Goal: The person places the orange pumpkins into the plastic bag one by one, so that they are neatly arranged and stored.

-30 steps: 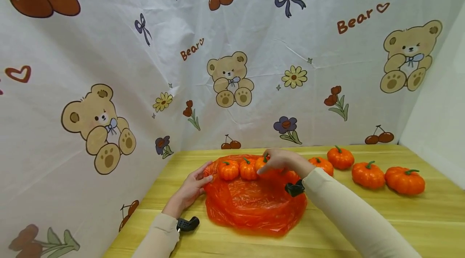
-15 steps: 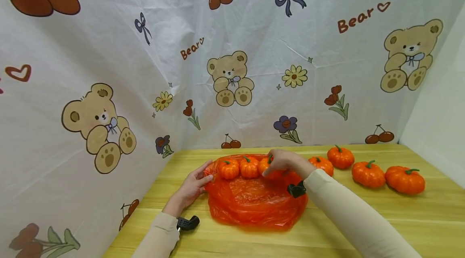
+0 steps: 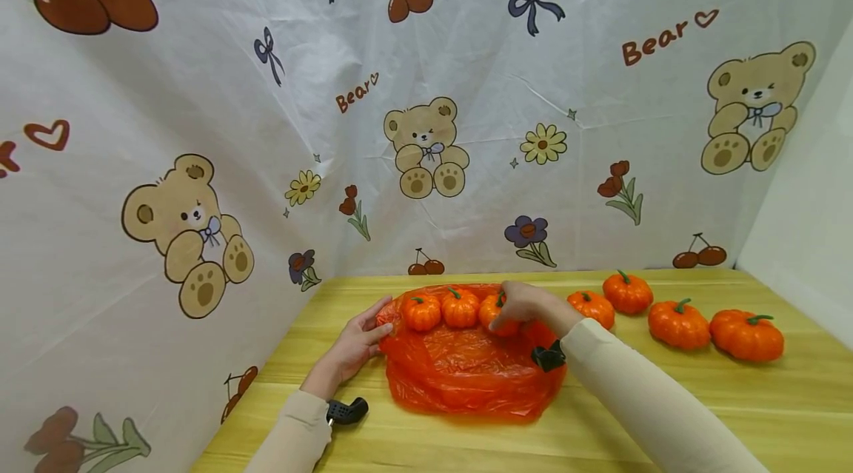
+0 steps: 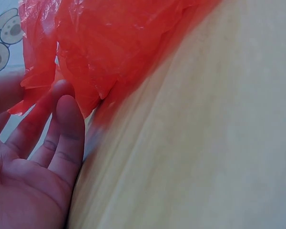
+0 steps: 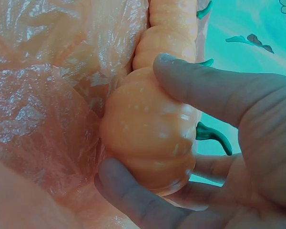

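While right fingers (image 5: pixel 128 191) grip pumpkin (image 5: pixel 145 124), red bag (image 3: pixel 466 395) holds two more pumpkins (image 3: pixel 460 309).

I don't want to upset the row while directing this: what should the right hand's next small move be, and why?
Probably loosen the right hand from the gripped pumpkin and lift away. That pumpkin looks seated in the red bag, in line with two other pumpkins, and the left hand holds the bag's edge; four more pumpkins lie on the table.

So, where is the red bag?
In the head view, the bag lies on the table, left hand at its left edge, loose pumpkins to its right.
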The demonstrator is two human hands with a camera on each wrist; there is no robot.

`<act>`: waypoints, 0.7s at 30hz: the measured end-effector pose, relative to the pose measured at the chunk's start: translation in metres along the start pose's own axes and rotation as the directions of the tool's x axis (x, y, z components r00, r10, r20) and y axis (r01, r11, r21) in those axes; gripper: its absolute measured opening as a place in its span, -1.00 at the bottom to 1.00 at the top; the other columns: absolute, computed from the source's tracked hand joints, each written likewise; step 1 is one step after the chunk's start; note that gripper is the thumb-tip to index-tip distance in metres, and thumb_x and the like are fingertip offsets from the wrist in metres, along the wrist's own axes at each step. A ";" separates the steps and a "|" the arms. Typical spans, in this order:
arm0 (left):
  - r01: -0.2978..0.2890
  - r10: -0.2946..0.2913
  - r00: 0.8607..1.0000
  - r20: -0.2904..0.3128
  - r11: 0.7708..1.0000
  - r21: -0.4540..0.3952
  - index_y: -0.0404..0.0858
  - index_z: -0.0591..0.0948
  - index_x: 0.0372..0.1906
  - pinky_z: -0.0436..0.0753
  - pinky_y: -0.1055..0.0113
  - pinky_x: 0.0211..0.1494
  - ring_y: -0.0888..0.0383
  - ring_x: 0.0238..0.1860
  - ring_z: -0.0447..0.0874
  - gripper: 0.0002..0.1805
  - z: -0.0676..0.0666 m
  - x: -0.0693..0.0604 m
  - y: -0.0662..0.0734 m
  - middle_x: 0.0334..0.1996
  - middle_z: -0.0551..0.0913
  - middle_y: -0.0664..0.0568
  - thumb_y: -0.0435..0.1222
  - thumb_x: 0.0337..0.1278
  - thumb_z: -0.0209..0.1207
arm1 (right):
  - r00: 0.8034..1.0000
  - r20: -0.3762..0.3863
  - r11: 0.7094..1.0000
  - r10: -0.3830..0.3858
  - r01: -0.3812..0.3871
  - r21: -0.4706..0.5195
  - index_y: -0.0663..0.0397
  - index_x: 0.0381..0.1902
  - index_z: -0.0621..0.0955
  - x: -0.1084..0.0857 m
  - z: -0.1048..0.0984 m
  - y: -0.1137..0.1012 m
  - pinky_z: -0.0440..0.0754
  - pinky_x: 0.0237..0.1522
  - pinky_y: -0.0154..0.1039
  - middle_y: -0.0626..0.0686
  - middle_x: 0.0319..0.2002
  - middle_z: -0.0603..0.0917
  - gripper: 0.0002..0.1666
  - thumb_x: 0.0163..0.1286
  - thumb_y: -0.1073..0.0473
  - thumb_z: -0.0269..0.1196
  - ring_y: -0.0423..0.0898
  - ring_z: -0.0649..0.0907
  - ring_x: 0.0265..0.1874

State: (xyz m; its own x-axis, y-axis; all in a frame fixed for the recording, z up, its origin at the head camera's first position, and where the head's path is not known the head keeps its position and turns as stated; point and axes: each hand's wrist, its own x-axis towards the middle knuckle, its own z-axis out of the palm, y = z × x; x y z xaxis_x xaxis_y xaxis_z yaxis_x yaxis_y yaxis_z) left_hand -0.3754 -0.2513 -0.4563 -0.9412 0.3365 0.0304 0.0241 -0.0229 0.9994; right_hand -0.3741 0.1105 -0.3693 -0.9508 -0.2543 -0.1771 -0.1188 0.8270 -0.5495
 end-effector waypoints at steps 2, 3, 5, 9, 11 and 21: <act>0.004 -0.004 1.000 0.003 1.000 0.003 0.04 0.18 0.65 0.71 0.39 -0.20 0.25 -0.16 0.65 -0.22 0.000 0.000 -0.001 0.47 0.35 -0.25 -0.33 0.46 0.19 | 1.000 0.005 1.000 0.012 -0.012 0.016 0.43 0.46 0.28 -0.001 0.001 0.000 0.72 0.00 -0.03 0.34 0.25 0.54 0.08 0.15 0.07 0.55 0.08 0.65 -0.02; 0.005 -0.006 1.000 0.003 1.000 0.005 0.03 0.17 0.65 0.71 0.39 -0.20 0.25 -0.16 0.65 -0.22 0.000 0.000 -0.001 0.48 0.35 -0.25 -0.33 0.46 0.19 | 1.000 0.002 1.000 0.017 -0.017 0.010 0.43 0.48 0.26 -0.001 0.002 0.001 0.71 0.03 -0.03 0.35 0.28 0.53 0.11 0.16 0.05 0.55 0.08 0.64 0.00; 0.006 -0.006 1.000 0.004 1.000 0.009 0.01 0.16 0.65 0.70 0.40 -0.21 0.25 -0.16 0.65 -0.22 0.000 0.000 -0.001 0.49 0.33 -0.25 -0.34 0.47 0.18 | 1.000 0.002 1.000 0.026 -0.026 0.015 0.42 0.50 0.24 -0.001 0.004 0.001 0.71 0.04 -0.03 0.36 0.31 0.51 0.13 0.16 0.04 0.55 0.08 0.64 0.00; 0.006 -0.006 1.000 0.000 1.000 0.019 -0.01 0.18 0.65 0.69 0.40 -0.22 0.24 -0.14 0.65 -0.24 0.000 0.000 0.000 0.50 0.34 -0.26 -0.36 0.48 0.16 | 1.000 0.003 0.999 0.030 -0.030 0.042 0.41 0.52 0.20 -0.002 0.004 0.000 0.72 0.00 -0.05 0.36 0.33 0.49 0.16 0.16 0.06 0.55 0.06 0.66 -0.03; 0.008 -0.008 1.000 -0.004 1.000 0.023 0.00 0.19 0.64 0.69 0.40 -0.21 0.24 -0.12 0.65 -0.25 0.000 0.000 0.000 0.50 0.34 -0.25 -0.36 0.47 0.17 | 1.000 0.002 0.998 0.021 -0.022 0.056 0.41 0.51 0.20 -0.003 0.002 0.000 0.75 -0.07 -0.08 0.37 0.30 0.50 0.14 0.16 0.09 0.55 0.05 0.66 -0.08; 0.006 -0.006 1.000 -0.016 1.000 0.030 0.02 0.23 0.63 0.69 0.37 -0.18 0.21 -0.06 0.65 -0.26 0.000 -0.001 0.001 0.52 0.32 -0.25 -0.36 0.46 0.18 | 1.000 0.009 0.998 -0.008 0.007 0.069 0.35 0.51 0.25 -0.016 -0.011 0.004 0.74 -0.06 -0.10 0.38 0.32 0.49 0.05 0.21 0.09 0.52 -0.01 0.77 -0.27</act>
State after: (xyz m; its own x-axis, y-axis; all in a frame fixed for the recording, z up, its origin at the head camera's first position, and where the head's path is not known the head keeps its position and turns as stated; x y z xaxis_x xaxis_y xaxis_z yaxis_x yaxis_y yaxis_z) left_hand -0.3742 -0.2517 -0.4553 -0.9466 0.3216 0.0244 0.0285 0.0079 0.9996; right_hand -0.3627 0.1236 -0.3598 -0.9472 -0.2651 -0.1805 -0.1052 0.7885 -0.6059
